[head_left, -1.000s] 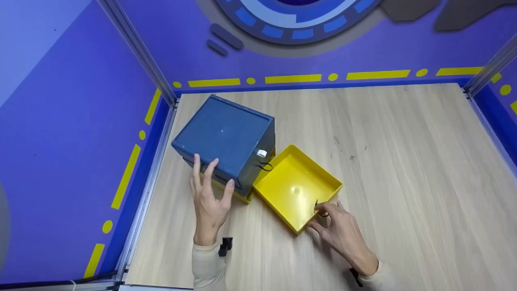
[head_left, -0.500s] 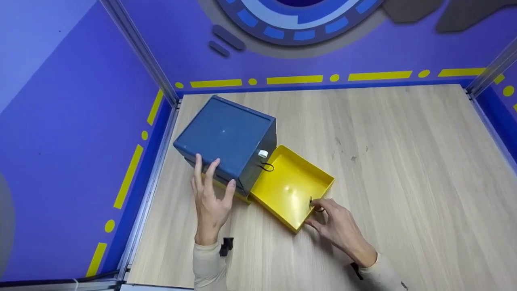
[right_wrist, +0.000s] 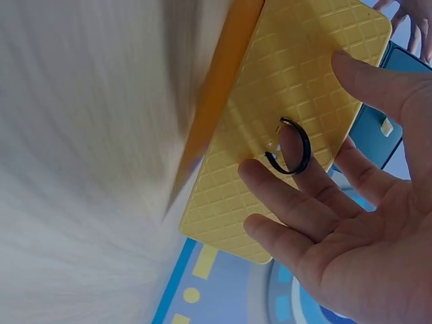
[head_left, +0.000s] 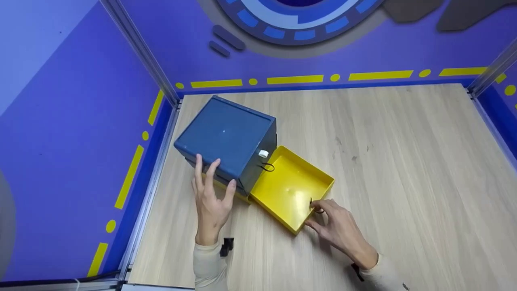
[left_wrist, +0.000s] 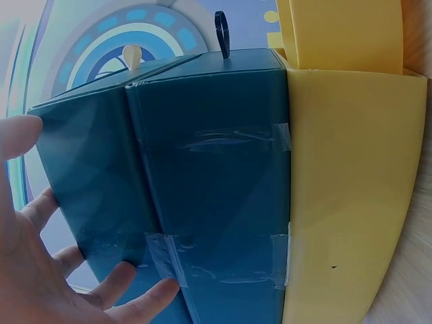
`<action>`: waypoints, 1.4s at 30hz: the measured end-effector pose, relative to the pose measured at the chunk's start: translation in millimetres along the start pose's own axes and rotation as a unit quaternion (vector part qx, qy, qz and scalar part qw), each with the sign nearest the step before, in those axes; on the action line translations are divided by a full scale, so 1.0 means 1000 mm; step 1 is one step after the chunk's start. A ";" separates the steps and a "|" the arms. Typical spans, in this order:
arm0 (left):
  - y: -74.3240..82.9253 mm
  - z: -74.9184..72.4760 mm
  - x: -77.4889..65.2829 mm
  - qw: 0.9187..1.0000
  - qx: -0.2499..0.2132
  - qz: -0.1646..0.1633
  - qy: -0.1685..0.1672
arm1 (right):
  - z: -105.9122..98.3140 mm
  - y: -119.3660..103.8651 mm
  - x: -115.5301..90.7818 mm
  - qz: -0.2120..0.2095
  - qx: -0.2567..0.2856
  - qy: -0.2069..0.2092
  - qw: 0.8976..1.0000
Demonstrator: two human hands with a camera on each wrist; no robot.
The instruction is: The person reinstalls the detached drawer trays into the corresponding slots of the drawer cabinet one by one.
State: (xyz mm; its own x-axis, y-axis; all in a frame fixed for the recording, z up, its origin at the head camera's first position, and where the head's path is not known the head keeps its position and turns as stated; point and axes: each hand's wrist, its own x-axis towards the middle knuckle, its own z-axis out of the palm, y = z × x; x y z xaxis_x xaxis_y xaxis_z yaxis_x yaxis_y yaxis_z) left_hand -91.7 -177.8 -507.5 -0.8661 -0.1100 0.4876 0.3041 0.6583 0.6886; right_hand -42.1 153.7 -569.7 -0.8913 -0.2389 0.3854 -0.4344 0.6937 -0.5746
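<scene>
A stacked set of drawers has dark blue tiers [head_left: 226, 133] above a yellow tier [left_wrist: 358, 189]. From the yellow tier a shallow yellow drawer [head_left: 288, 178] sticks out, with nothing lying in it. My left hand [head_left: 212, 206] rests its spread fingertips on the blue side and top edge. At the drawer's front panel [right_wrist: 236, 135] is my right hand [head_left: 339, 226]; its thumb touches the panel and one finger passes through the black loop pull [right_wrist: 309, 145], the fingers only slightly bent. Another black loop [head_left: 267, 167] and a white tab [head_left: 263, 153] are on the blue fronts.
The stack stands on a wood-grain table [head_left: 404, 182], at its left side. A purple-blue back wall [head_left: 282, 60] with yellow marks rises behind, and a side wall [head_left: 72, 182] with a metal rail runs along the left.
The yellow drawer has slid left toward the stack, up against its opening, and my right hand moved with it. In the last half second almost nothing moved. My left hand stays on the stack.
</scene>
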 end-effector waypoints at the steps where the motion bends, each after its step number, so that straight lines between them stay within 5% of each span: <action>1: 0.000 0.000 0.000 1.000 0.000 -0.001 0.000 | 0.000 -0.001 -0.001 0.000 0.000 -0.001 1.000; 20: -0.001 0.000 -0.001 1.000 0.001 0.000 0.000 | 0.002 -0.004 -0.002 -0.013 0.017 -0.020 1.000; 42: -0.002 0.001 0.000 1.000 0.000 0.007 0.005 | 0.020 0.007 0.025 -0.021 0.052 -0.055 0.997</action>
State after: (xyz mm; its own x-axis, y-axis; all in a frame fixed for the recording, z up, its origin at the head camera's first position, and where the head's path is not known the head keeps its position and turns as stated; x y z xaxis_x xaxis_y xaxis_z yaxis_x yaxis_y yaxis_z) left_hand -92.9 -178.4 -509.5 -0.8574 -0.1078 0.5033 0.3167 0.6603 0.6809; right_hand -70.1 138.8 -578.8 -0.8786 -0.3437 0.3316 -0.4773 0.6090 -0.6335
